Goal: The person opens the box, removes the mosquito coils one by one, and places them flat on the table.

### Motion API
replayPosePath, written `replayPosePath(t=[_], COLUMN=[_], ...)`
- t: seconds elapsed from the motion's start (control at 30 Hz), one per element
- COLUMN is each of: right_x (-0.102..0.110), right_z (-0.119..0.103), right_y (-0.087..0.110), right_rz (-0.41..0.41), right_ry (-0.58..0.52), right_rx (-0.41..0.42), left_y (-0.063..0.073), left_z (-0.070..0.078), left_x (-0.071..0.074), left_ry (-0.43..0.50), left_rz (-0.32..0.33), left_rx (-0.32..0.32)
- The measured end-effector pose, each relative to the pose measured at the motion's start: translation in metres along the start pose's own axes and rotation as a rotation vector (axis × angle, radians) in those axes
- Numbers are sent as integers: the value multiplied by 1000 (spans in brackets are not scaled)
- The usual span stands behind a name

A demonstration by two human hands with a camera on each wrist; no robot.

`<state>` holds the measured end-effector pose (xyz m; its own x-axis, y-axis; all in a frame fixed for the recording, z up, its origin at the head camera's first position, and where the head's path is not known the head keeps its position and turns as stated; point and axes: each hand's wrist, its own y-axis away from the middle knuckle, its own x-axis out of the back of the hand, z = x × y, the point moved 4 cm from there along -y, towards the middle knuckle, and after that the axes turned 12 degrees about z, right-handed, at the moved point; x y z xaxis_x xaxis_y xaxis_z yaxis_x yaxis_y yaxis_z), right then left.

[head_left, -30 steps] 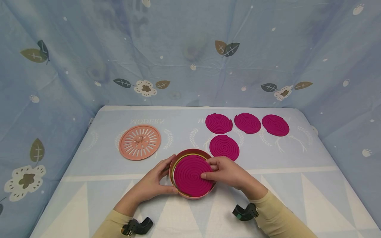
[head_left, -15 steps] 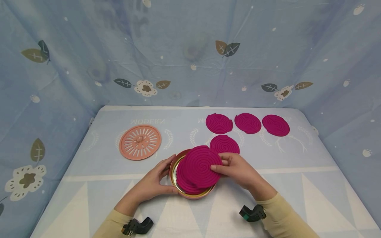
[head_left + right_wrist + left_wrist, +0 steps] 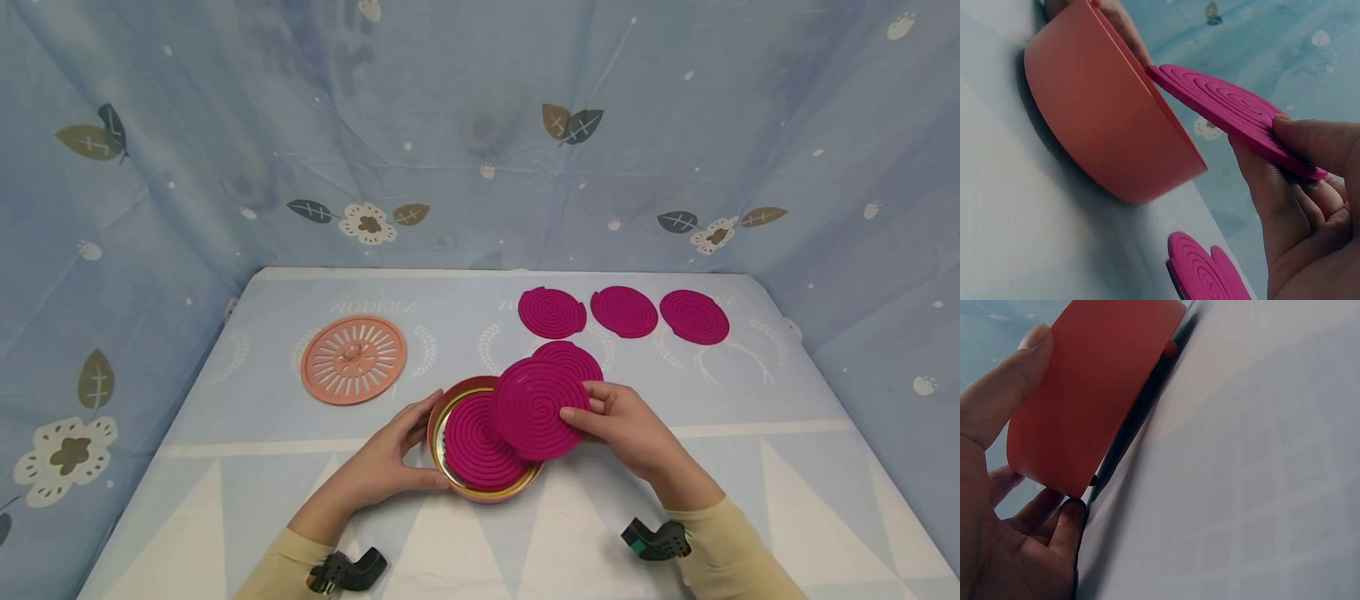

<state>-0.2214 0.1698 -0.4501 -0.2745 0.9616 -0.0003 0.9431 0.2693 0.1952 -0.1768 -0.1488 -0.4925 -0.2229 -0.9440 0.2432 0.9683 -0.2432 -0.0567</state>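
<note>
My right hand pinches a magenta mosquito coil by its right edge, thumb on top and fingers beneath. The coil is raised and overlaps the right rim of a round coral tin. Inside the tin, with its gold inner edge, lies another coil. On the tin's left side, my left hand holds the wall between thumb and fingers. In the right wrist view, the held coil tilts with its far edge close to the tin's rim.
A coral slotted lid with a small knob lies at the left. One coil lies behind the held one, partly covered. Three more coils, including one at the far right, form a row at the back. A patterned cloth hangs behind the table.
My right hand has lifted the top coil from the tin and carried it right, uncovering the coil below. My left hand has stayed on the tin.
</note>
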Motion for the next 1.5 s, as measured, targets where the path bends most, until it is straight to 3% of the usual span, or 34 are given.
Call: replayPosePath(t=[0.6,0.9,1.23,1.5], right_x=[42,59,76,86], right_z=[6,7,13,16], right_y=[10,14,20,21], right_rz=[143,175,255,279], right_ry=[-34,-90,-55,-142], right_rx=[43,87,80,80], left_y=[1,1,1,2], left_z=[-2,-1,1,0], left_x=[0,0,0,0], left_ry=[9,-14,-16,-8], left_rz=[1,5,4,1], left_rx=[5,21,22,9])
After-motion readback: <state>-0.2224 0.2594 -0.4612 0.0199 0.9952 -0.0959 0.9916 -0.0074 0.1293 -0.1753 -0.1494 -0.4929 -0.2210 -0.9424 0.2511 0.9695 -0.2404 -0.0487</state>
